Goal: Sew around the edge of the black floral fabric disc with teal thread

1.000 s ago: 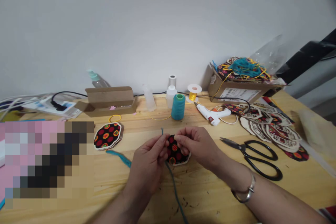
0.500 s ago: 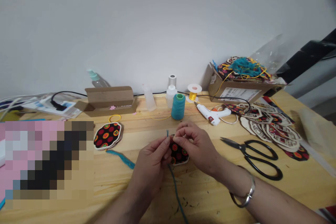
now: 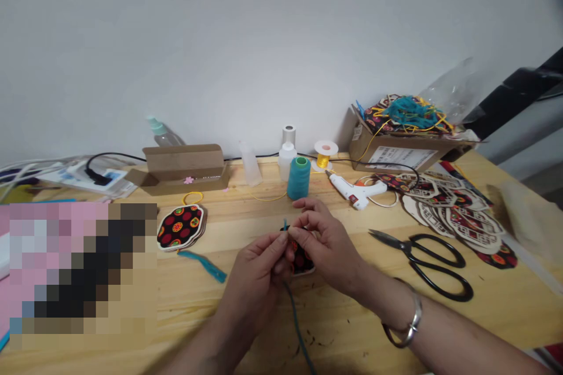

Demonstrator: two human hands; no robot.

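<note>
My left hand [image 3: 257, 278] pinches a teal cord [image 3: 295, 322] whose short end sticks up above the fingertips and whose long end trails toward me over the wooden table [image 3: 352, 316]. My right hand [image 3: 328, 243], with a silver bangle on the wrist, is closed on a small black fabric-covered piece [image 3: 302, 259] with red and orange dots. The two hands meet at the piece, which is mostly hidden by the fingers. A stack of similar dotted pieces [image 3: 181, 227] lies to the left.
Black scissors [image 3: 428, 261] and a white glue gun [image 3: 356, 190] lie to the right, by patterned cut-outs [image 3: 453, 211]. A teal thread cone [image 3: 299, 179], a yellow spool [image 3: 324, 155], bottles and two cardboard boxes [image 3: 185, 169] line the back. A loose teal cord scrap [image 3: 203, 265] lies left.
Both hands have shifted a little to the right and closed in together over the dotted piece, which now shows less. The cord's short end has moved right with them.
</note>
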